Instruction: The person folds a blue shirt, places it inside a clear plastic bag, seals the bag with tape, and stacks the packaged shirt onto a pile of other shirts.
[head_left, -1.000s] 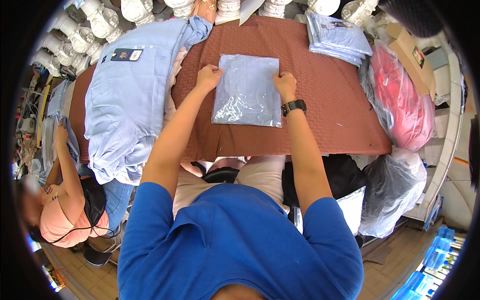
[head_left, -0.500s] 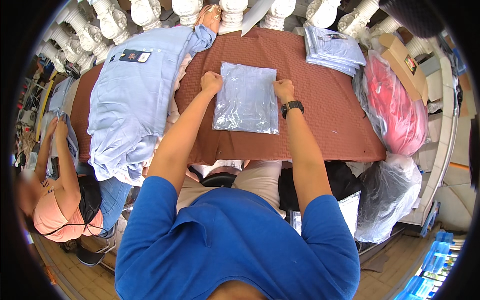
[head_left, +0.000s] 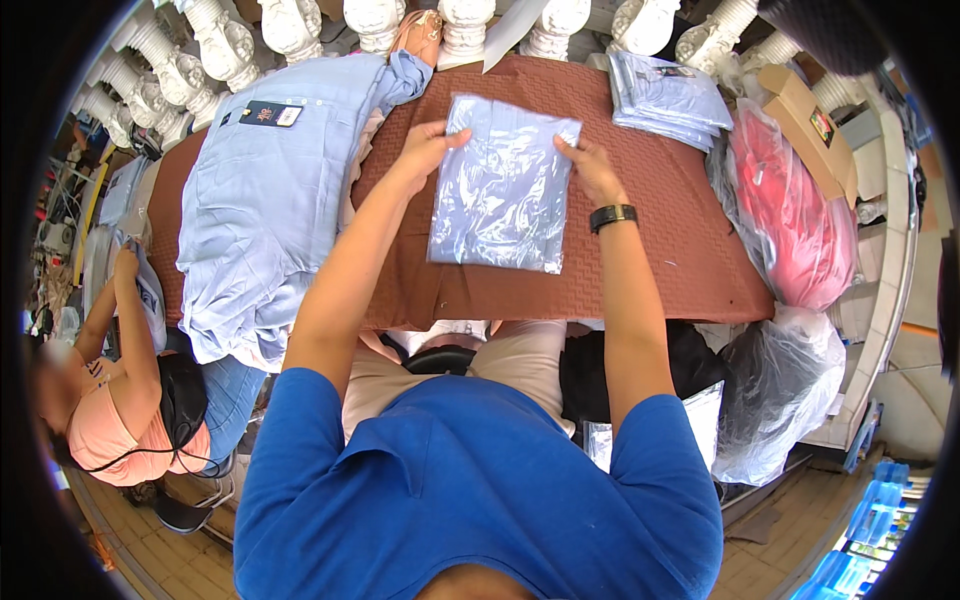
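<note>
A folded light-blue shirt in a clear plastic bag is gripped at both sides, its far end tilted up off the brown-covered table. My left hand pinches the bag's upper left edge, thumb on top. At the upper right edge, my right hand holds it the same way; a dark watch is on that wrist. To the left lies a heap of unbagged light-blue shirts, with a dark tag on the top one.
Bagged blue shirts are stacked at the back right. Beside them are a bag of red cloth and a cardboard box. White balusters line the far edge. A co-worker handles blue cloth at the left.
Both hands have raised the bagged shirt's far end off the table and toward me. My right hand has shifted slightly right, and its thumb now shows on top of the bag.
</note>
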